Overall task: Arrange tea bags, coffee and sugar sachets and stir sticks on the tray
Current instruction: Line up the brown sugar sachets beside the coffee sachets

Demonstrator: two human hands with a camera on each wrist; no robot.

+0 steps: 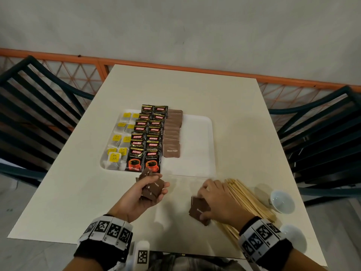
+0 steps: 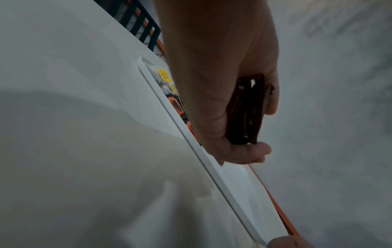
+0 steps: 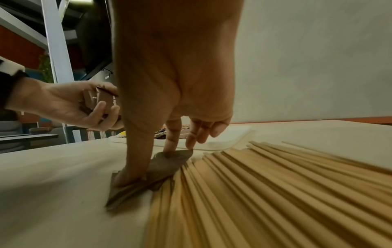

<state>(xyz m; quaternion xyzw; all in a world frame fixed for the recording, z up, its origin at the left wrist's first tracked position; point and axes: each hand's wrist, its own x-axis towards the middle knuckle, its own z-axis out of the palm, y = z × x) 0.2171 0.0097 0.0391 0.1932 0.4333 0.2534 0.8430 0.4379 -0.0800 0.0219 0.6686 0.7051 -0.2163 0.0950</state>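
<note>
Filling most of the head view, a cream bench (image 1: 195, 90) stands against a pale wall, with dark slatted chairs (image 1: 39, 106) at 9 and 3 o'clock and an orange lattice rail (image 1: 82, 75) behind. A white tray (image 1: 197, 133) lies at the centre. On it, from 9 toward 3 o'clock, run yellow-tagged tea bags (image 1: 117, 141), two columns of black coffee sachets (image 1: 146, 137) and one overlapping column of brown sugar sachets (image 1: 172, 133); the tray's 3 o'clock part is bare. Wooden stir sticks (image 1: 248, 200) lie fanned on the bench at 5 o'clock of the tray, with a small pale bowl (image 1: 282, 201) just beyond them at 3 o'clock.

At 6 o'clock of the tray, the left hand (image 1: 142, 194) is raised above the bench, palm turned up, its grip closed around a bundle of brown sachets (image 1: 151, 189), thumb on top and fingers curled beneath. The right hand (image 1: 214, 200) reaches down palm-first between that hand and the sticks. Its thumb (image 3: 131, 167) and fingertips (image 3: 171, 147) press on a small stack of sachets (image 1: 198, 209) lying on the bench, touching the sticks' edge; whether the grip is pinching the stack or only pressing it, I cannot tell.
</note>
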